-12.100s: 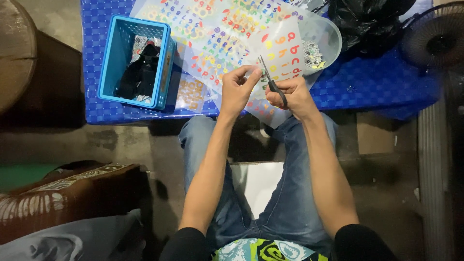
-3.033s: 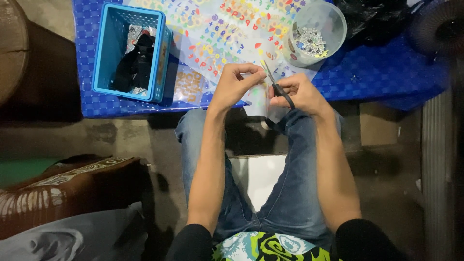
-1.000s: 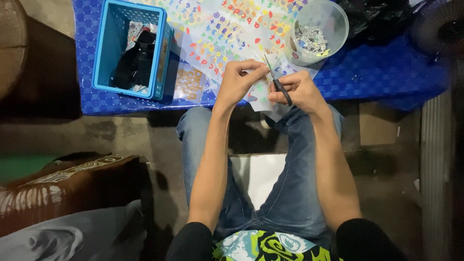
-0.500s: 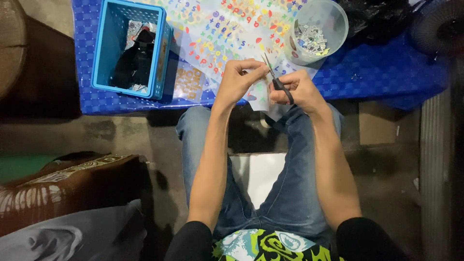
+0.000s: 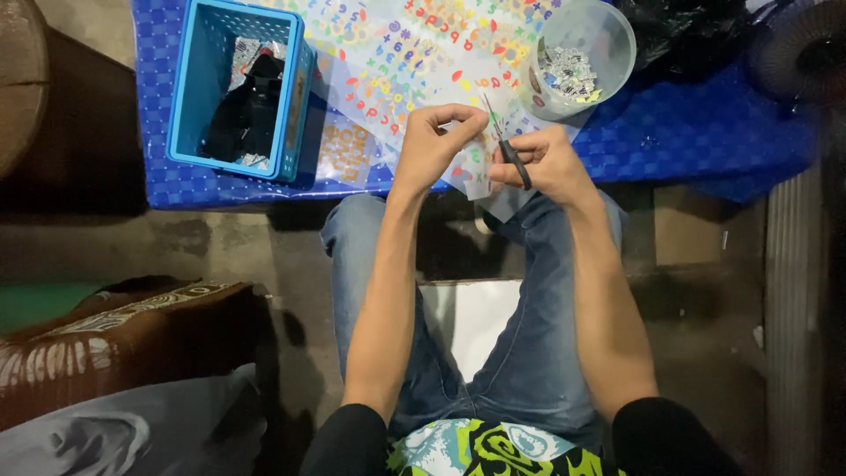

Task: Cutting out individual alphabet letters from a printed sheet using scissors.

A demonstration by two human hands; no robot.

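Fingers of the left hand [image 5: 434, 141] curl in and pinch the edge of a small sheet [image 5: 476, 172], thumb pressed against forefinger. The right hand [image 5: 546, 163] wraps its fingers tightly around scissors [image 5: 507, 145], whose black handles are buried in the grip while the thin metal blades point up and away from the person; whether the blades are parted is too small to tell.

The sheet is pale and translucent, printed with small coloured shapes in red, orange and green. It hangs between the two hands, just off the near edge of the table [image 5: 696, 132], above the person's knees. The scissors touch it from the right side.

The table is covered in blue chequered material. Spread on it, just beyond the hands, lies a larger sheet of stickers [image 5: 397, 53] crowded with coloured letters and figures.

To the right of the stickers on the table stands a tub [image 5: 608, 35], round, clear and open-topped, holding a heap of small cut pieces, pale with specks of colour. At the left end of the table sits a basket [image 5: 189, 88], blue plastic with slotted walls, holding a black object and some printed paper beneath it; what the black object is cannot be made out.
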